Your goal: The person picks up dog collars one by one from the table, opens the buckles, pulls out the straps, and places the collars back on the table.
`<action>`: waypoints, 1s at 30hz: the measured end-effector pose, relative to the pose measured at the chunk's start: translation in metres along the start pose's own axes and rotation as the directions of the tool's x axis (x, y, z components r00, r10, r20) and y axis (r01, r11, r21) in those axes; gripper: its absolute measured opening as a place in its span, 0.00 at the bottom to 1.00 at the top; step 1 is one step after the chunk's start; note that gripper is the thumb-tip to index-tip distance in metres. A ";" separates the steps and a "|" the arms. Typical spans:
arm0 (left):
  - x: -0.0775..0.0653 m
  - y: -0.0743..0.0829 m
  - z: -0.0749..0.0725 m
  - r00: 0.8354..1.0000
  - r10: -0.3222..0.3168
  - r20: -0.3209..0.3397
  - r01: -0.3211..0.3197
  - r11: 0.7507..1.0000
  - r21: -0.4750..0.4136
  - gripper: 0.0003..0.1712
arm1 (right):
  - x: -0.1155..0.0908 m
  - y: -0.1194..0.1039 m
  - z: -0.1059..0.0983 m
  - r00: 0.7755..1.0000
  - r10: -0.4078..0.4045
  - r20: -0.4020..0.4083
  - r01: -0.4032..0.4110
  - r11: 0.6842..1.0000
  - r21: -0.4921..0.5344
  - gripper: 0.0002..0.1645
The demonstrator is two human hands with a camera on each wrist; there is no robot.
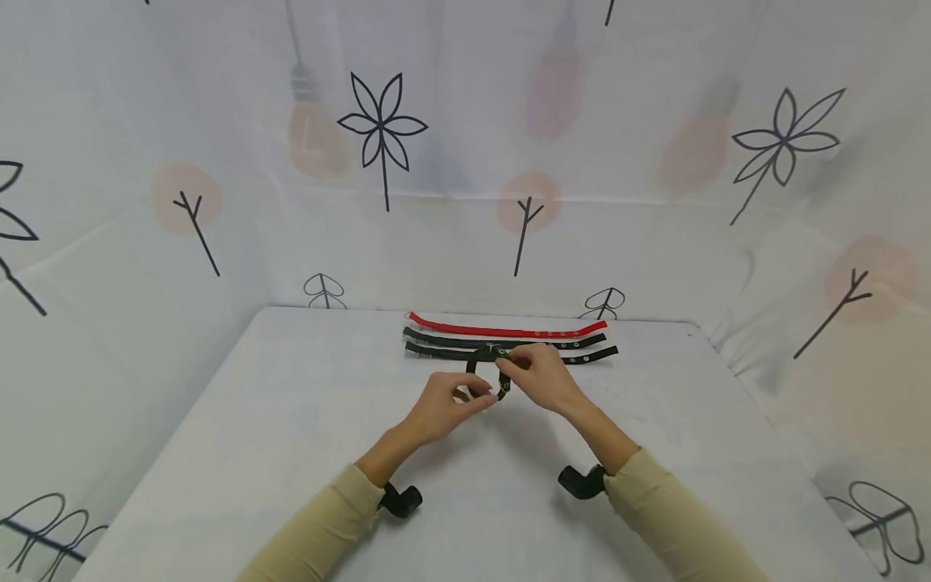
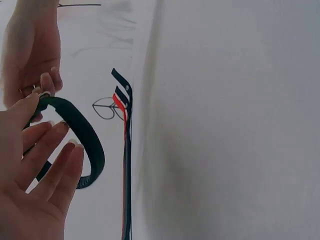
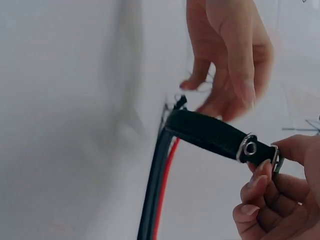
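Observation:
A dark green collar (image 3: 210, 132), bent into a loop, hangs above the table between both hands. My right hand (image 1: 541, 376) pinches it at the end with a metal buckle (image 3: 276, 159); a metal keeper and eyelet (image 3: 250, 148) sit beside that grip. The left hand (image 1: 444, 404) is at the loop, and in the left wrist view its fingers (image 2: 60, 165) stretch loosely across the loop (image 2: 90, 140). Its thumb lies close to the upper end of the collar, with a gap to the index finger. Whether the thumb touches the collar is hard to tell.
Behind the hands, a red collar (image 1: 494, 331) and two dark collars (image 1: 451, 340) lie side by side, stretched out along the far part of the white table (image 1: 291, 453). A patterned white cloth (image 1: 451, 242) hangs behind and around the table.

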State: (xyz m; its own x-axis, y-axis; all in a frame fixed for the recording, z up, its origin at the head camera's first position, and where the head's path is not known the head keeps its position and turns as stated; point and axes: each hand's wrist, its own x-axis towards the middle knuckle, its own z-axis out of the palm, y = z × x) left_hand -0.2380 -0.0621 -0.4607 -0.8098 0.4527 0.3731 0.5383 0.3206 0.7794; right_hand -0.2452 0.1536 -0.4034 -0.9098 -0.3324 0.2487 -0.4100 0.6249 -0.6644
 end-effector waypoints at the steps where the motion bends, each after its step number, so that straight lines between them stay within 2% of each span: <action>1: 0.000 -0.003 -0.002 0.999 -0.019 -0.027 0.020 1.000 0.009 0.10 | 0.000 0.002 -0.002 1.000 -0.014 -0.004 0.014 1.000 -0.020 0.12; 3: -0.001 -0.009 -0.007 0.993 -0.062 -0.100 0.065 0.998 0.022 0.12 | 0.001 0.005 -0.007 0.999 -0.037 -0.006 0.037 0.998 -0.047 0.12; 5: 0.000 -0.015 -0.011 0.979 -0.110 -0.173 0.114 0.993 0.013 0.15 | 0.002 0.008 -0.011 0.998 -0.057 0.010 0.058 0.997 -0.051 0.12; 8: 0.001 -0.022 -0.018 0.960 -0.184 -0.213 0.175 0.983 -0.059 0.20 | 0.002 0.010 -0.017 0.995 -0.085 0.046 0.086 0.996 -0.024 0.13; 10: 0.002 -0.026 -0.022 0.958 -0.223 -0.181 0.198 0.969 -0.145 0.23 | 0.002 0.011 -0.020 0.991 -0.103 0.080 0.104 0.995 -0.004 0.12; 12: 0.002 -0.027 -0.026 0.963 -0.243 -0.121 0.211 0.951 -0.227 0.25 | 0.002 0.011 -0.022 0.987 -0.114 0.109 0.113 0.993 0.015 0.11; 15: 0.004 -0.027 -0.028 0.971 -0.239 -0.027 0.215 0.913 -0.348 0.24 | 0.003 0.011 -0.026 0.982 -0.119 0.146 0.115 0.993 0.033 0.11; 17: 0.005 -0.027 -0.029 0.973 -0.229 0.007 0.213 0.893 -0.397 0.24 | 0.003 0.011 -0.028 0.980 -0.120 0.159 0.115 0.993 0.041 0.10; 21: 0.004 -0.026 -0.030 0.973 -0.230 0.018 0.214 0.874 -0.437 0.21 | 0.003 0.012 -0.029 0.982 -0.128 0.138 0.123 0.992 0.041 0.10; 26: 0.002 -0.024 -0.029 0.971 -0.238 0.005 0.215 0.868 -0.447 0.17 | 0.001 0.015 -0.026 0.990 -0.140 0.025 0.139 0.990 0.026 0.11; 30: 0.001 -0.023 -0.027 0.974 -0.225 0.011 0.205 0.865 -0.459 0.17 | 0.001 0.016 -0.024 0.990 -0.140 -0.029 0.142 0.989 0.046 0.11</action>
State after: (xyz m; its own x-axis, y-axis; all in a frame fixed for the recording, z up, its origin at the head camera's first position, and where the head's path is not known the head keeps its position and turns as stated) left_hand -0.2576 -0.0912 -0.4644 -0.9074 0.3785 0.1824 0.1924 -0.0117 0.9812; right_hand -0.2539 0.1804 -0.3966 -0.8446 -0.3965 0.3597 -0.5313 0.5382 -0.6543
